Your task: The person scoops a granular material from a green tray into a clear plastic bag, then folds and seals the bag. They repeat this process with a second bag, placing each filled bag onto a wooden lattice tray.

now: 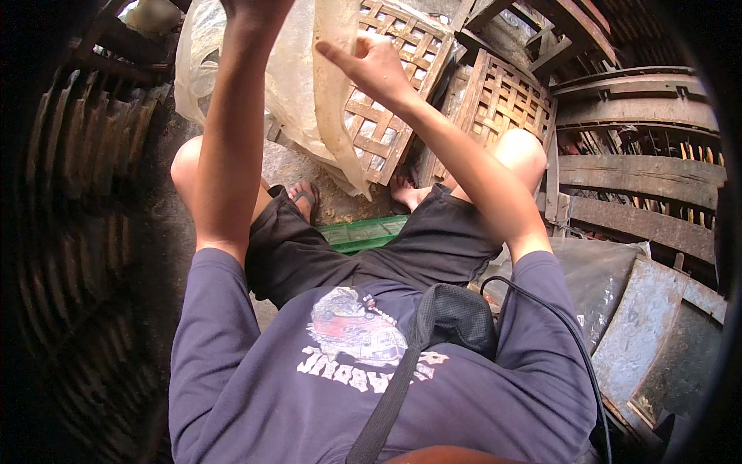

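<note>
A large, cloudy translucent plastic sheet (290,81) hangs in folds before me, with a thicker yellowish strip along its right side. My right hand (379,69) holds this strip near the top, the thumb in front of it and the fingers partly hidden. Raised at the top edge, my left hand (258,7) is mostly cut off; its fingers and anything in them are out of view. Behind the sheet leans a woven slatted crate (379,130), partly covered by the plastic, with pale material showing through its gaps.
A second woven crate (507,95) stands to the right, beside a plank fence (637,180). Corrugated sheeting (93,133) lines the left. A green plastic crate (365,232) lies between my legs. Blue-painted boards (643,330) and grey plastic (597,284) are at my right.
</note>
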Available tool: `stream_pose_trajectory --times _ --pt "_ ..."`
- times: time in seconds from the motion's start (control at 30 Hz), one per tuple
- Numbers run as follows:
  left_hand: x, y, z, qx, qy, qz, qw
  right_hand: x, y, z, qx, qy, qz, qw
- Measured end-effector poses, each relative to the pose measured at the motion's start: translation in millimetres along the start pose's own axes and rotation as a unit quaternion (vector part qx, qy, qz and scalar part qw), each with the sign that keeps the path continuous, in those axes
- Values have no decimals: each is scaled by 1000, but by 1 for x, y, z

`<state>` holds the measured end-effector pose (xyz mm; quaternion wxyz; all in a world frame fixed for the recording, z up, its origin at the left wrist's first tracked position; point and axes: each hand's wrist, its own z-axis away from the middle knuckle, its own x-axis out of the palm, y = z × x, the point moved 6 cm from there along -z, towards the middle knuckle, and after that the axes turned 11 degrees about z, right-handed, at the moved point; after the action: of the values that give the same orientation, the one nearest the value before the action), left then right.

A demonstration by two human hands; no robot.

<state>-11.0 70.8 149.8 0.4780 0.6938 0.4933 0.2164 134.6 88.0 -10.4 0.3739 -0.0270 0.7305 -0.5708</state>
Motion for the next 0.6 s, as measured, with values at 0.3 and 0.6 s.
stream_pose_trajectory --times 0.3,0.6 --pt "-13 6 17 161 -71 111 978 75 71 28 -169 -323 313 877" --pt "-2 -7 15 97 -80 80 989 -18 -14 -6 -54 130 98 985"
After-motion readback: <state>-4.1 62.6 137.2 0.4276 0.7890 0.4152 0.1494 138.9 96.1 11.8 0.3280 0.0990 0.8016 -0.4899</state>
